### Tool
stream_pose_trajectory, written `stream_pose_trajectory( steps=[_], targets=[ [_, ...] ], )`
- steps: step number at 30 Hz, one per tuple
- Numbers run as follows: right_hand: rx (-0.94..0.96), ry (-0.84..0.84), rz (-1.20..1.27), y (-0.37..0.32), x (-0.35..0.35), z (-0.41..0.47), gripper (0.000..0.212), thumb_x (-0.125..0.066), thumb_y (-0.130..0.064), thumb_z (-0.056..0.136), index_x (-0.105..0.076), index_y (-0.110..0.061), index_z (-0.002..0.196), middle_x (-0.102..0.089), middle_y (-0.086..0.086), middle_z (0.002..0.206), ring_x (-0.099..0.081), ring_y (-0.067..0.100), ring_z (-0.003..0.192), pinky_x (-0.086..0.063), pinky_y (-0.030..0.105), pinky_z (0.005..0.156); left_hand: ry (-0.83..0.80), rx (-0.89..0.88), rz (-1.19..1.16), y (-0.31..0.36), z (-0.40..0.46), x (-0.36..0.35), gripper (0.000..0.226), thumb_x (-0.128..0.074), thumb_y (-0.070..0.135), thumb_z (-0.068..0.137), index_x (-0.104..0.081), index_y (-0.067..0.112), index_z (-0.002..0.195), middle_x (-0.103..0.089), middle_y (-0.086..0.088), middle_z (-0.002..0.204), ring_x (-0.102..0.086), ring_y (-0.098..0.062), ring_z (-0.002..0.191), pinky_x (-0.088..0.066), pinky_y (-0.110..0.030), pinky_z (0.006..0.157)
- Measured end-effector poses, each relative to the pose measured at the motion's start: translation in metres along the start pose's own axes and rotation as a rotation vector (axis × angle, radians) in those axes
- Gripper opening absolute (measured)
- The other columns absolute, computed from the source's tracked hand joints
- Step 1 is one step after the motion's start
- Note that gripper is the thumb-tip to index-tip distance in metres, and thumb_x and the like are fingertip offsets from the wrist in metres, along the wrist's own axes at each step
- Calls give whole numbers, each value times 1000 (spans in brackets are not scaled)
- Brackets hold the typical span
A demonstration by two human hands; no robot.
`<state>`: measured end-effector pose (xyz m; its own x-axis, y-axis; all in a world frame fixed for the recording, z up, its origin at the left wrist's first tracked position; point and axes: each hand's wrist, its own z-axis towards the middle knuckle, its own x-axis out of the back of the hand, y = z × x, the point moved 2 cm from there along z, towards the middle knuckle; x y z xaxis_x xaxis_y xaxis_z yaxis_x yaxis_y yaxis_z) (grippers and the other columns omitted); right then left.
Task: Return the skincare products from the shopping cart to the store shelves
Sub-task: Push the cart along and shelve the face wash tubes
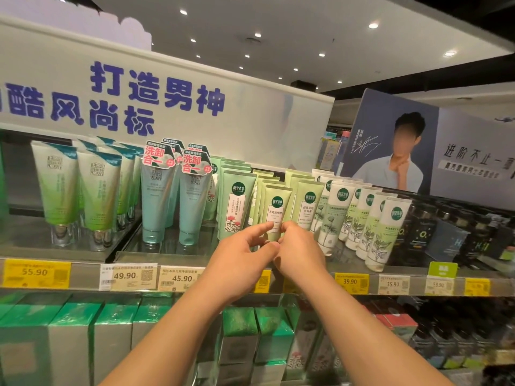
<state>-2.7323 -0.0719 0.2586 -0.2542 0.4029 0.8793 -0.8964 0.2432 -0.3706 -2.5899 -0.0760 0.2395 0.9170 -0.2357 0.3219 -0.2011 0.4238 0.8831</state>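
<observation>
Forearms before stocked store shelf point(83, 277)

Cosmetics shop: shelf point(83, 277) w/ price tags point(126, 276), rows of skincare tubes point(379, 235).

White ceiling point(278, 32), recessed spotlights point(373, 25)
</observation>
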Motion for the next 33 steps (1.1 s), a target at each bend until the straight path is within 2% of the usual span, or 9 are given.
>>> stream_pose_trajectory(
  steps=[4,8,11,15,20,23,26,31,33],
  targets=[
    [-2,-23,107,3,5,-3,43,-66,-26,88,-60,-24,130,-73,-3,102,-68,23,95,-59,38,79,-10,-23,-25,2,-2,0,48,-66,39,95,-56,44,142,-63,22,135,-57,12,117,-47,-24,104],
    [9,44,292,12,14,-13,49,-72,-35,90,-59,-21,136,-70,-11,95,-67,11,91,-58,35,84,2,-32,-111,7,-8,1,45,-66,37,96,-59,42,140,-64,24,133,-58,16,111,-50,-28,107],
    [18,157,453,23,20,-25,38,-73,-36,91,-64,-24,125,-70,-14,91,-65,0,85,-54,24,77,3,-36,-239,10,-13,-4,40,-69,32,95,-64,40,134,-68,22,126,-64,10,110,-52,-34,105],
    [-26,233,659,46,27,-48,20,-70,-36,94,-66,-27,112,-70,-11,84,-66,0,76,-56,30,77,-50,-25,-419,12,-21,-22,40,-77,29,90,-68,36,128,-72,14,125,-66,1,114,-55,-40,104],
    [-130,236,753,95,28,-78,8,-65,-38,98,-70,-32,102,-74,-8,91,-71,11,84,-59,39,81,-183,-37,-545,12,-34,-69,43,-70,34,79,-69,35,122,-74,14,121,-69,-8,116,-57,-36,96],
    [-231,268,818,137,29,-102,13,-63,-39,100,-72,-32,95,-77,-3,92,-73,19,85,-59,44,78,-275,-18,-606,13,-40,-106,44,-72,32,78,-69,34,122,-74,12,122,-70,-13,116,-58,-37,96],
    [-322,294,796,184,31,-131,18,-59,-44,102,-72,-33,95,-76,-2,94,-74,16,86,-58,46,77,-382,-3,-614,18,-48,-149,47,-76,34,77,-68,33,123,-74,13,122,-70,-12,116,-60,-32,90],
    [-510,349,866,266,43,-183,22,-55,-45,104,-74,-44,92,-76,-5,95,-73,12,84,-55,36,69,-604,45,-604,38,-70,-234,48,-78,38,80,-66,33,126,-74,17,120,-69,-9,116,-59,-33,93],
    [-570,373,872,301,50,-201,21,-56,-44,104,-74,-38,95,-76,-3,95,-72,12,83,-51,35,69,-675,62,-609,48,-78,-271,48,-72,38,76,-65,34,124,-74,18,118,-68,-8,116,-59,-29,91]
  ],
)
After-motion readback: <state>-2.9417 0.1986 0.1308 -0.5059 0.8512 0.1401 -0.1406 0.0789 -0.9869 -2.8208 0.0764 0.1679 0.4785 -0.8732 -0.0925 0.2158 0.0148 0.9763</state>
